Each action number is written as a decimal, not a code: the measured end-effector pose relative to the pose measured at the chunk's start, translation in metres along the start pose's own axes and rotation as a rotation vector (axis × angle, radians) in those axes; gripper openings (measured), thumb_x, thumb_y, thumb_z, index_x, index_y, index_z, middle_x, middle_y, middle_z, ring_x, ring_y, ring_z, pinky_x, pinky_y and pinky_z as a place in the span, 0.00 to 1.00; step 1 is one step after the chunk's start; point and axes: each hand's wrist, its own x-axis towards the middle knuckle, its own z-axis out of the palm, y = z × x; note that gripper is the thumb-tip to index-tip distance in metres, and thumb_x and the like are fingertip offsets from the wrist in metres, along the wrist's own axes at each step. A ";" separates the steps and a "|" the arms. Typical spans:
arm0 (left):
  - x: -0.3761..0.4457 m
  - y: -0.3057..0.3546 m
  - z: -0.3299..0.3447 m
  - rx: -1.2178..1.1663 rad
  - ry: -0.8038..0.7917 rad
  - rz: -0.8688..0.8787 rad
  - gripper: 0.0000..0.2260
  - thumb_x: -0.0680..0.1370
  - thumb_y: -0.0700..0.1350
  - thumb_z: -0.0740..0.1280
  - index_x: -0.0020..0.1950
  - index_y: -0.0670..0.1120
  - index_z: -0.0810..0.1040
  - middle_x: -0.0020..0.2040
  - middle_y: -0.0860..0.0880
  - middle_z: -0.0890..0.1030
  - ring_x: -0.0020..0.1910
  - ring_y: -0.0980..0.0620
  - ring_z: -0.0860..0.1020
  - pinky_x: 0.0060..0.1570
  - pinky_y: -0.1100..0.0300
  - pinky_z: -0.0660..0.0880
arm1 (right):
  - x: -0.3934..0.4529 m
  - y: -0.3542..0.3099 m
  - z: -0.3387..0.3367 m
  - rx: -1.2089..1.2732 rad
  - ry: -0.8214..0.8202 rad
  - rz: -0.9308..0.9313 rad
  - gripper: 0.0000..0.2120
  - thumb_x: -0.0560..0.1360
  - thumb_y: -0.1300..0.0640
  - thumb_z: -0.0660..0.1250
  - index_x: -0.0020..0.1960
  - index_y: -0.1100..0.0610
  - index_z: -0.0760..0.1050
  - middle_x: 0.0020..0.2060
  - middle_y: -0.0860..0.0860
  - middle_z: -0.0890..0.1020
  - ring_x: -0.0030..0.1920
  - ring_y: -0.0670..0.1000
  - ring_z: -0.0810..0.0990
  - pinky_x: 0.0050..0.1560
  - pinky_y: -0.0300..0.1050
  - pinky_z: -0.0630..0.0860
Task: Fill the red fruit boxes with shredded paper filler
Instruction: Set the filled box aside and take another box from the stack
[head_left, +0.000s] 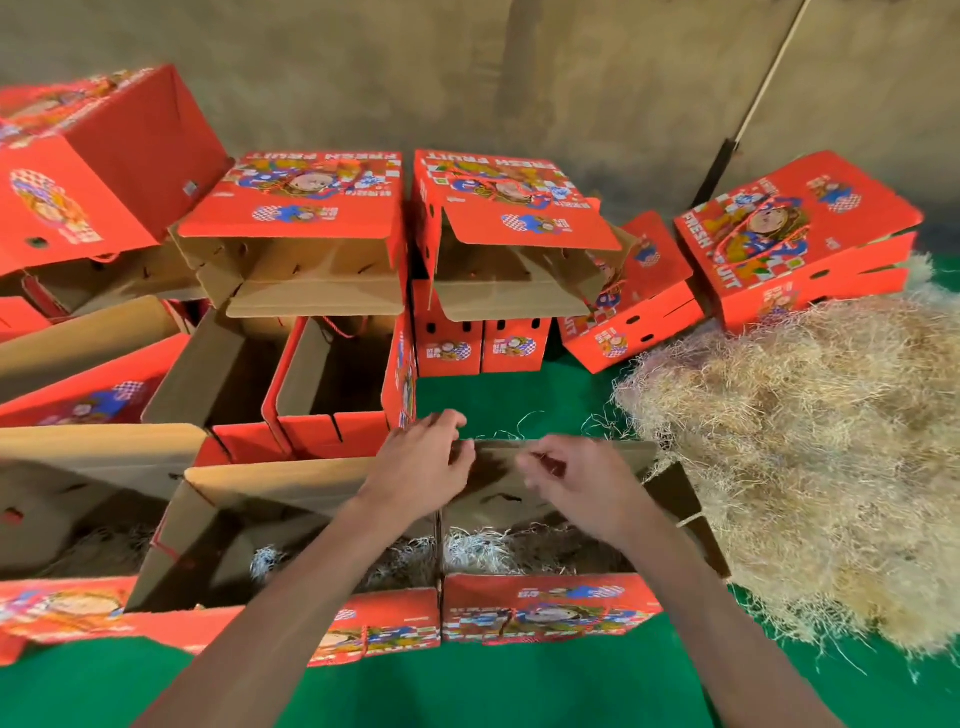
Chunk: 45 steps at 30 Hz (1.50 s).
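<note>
Green cloth covers the bench (519, 395), which stands against a bare grey-brown wall (467, 67). Printed red cardboard fruit boxes crowd it: closed and half-open ones stacked along the back, open ones in rows nearer the person. At the near edge sit two open red fruit boxes side by side, the right near box (545, 603) and the left near box (291, 525), touching along a shared wall. Each holds a thin layer of pale shredded paper filler (483, 545) on its floor. A further open box at the far left (72, 519) also shows some filler inside. To the right of the near boxes, a big loose heap of straw-coloured shredded paper (789, 457) lies on the cloth, pressing against the right near box's side flap.

Both bare forearms reach forward over the near boxes. The left hand (421, 462) sits at the upright brown back flap (597, 457) of the right near box, fingers curled over its top edge. The right hand (566, 480) is just beside it in front of the same flap, its fingers bent and pinching what looks like a thin strand of paper; the grip is blurred.
</note>
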 end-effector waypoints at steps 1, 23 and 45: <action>0.003 0.007 0.002 0.000 -0.011 0.008 0.18 0.81 0.56 0.61 0.69 0.52 0.72 0.62 0.54 0.80 0.61 0.53 0.78 0.64 0.51 0.72 | -0.002 0.018 -0.015 -0.127 0.153 0.021 0.20 0.79 0.39 0.61 0.56 0.53 0.80 0.39 0.43 0.82 0.33 0.37 0.80 0.27 0.32 0.74; 0.023 0.027 0.010 0.142 -0.126 -0.181 0.16 0.76 0.38 0.65 0.57 0.58 0.77 0.50 0.52 0.83 0.44 0.51 0.78 0.42 0.57 0.71 | -0.003 0.123 0.013 0.713 -0.322 0.747 0.19 0.83 0.45 0.53 0.56 0.59 0.73 0.42 0.56 0.82 0.39 0.55 0.84 0.42 0.47 0.79; 0.090 0.097 0.061 -0.114 -0.140 -0.041 0.07 0.82 0.47 0.63 0.52 0.57 0.80 0.38 0.60 0.82 0.26 0.63 0.74 0.29 0.66 0.70 | 0.032 0.074 0.046 0.695 -0.380 0.643 0.14 0.83 0.50 0.49 0.45 0.52 0.69 0.35 0.50 0.76 0.32 0.48 0.79 0.30 0.39 0.77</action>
